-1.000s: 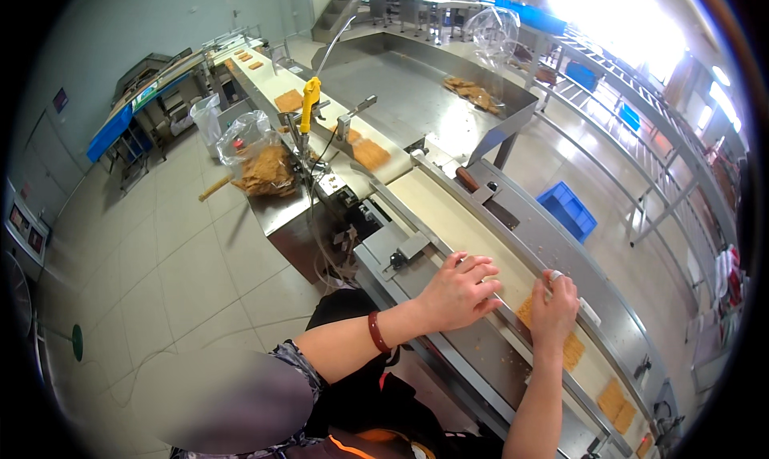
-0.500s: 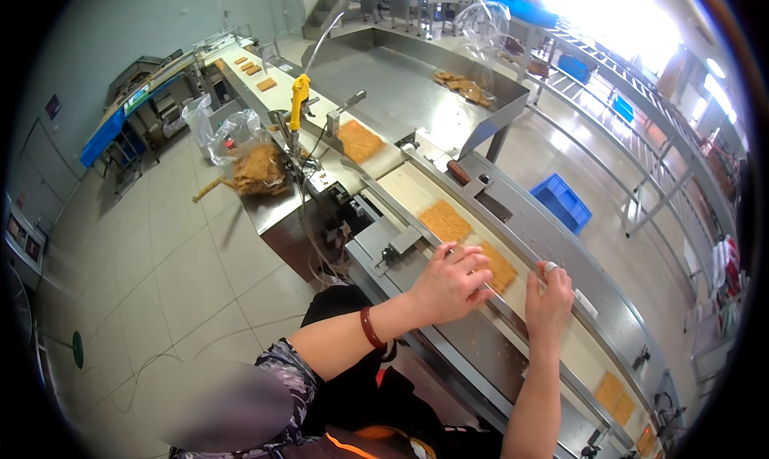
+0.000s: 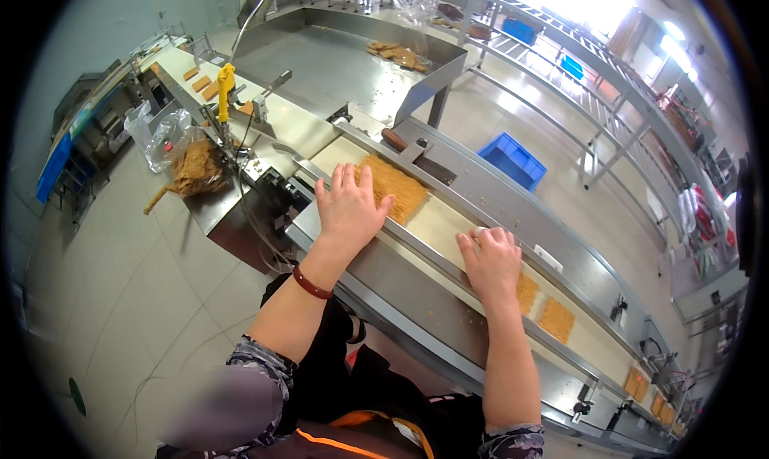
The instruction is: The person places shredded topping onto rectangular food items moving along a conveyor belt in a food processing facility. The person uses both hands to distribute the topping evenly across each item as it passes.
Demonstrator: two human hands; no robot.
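A light conveyor belt (image 3: 444, 224) runs from upper left to lower right in a metal frame. My left hand (image 3: 350, 207) is over its near rail, fingers spread, at the left edge of a flat golden-brown crumbly slab (image 3: 398, 188). Whether the fingertips press on the slab is hard to see. My right hand (image 3: 493, 263) hovers farther down the belt, fingers bent and thumb apart, with something white around one fingertip. Nothing shows in its grasp. Just past it lie two smaller brown pieces, one partly behind the hand (image 3: 527, 292) and one in full sight (image 3: 557, 320).
A yellow-handled tool (image 3: 226, 90) stands beside the belt, near a plastic bag of brown pieces (image 3: 196, 167). Behind is a large steel tray (image 3: 320, 58) holding a brown heap (image 3: 398, 56). A blue crate (image 3: 513, 161) sits on the floor. More pieces (image 3: 637, 384) lie at the belt's far right.
My view has shifted to the right. My left hand has moved up the belt to another slab, its fingers spreading. The slabs that lay between my hands have passed down the belt beyond my right hand.
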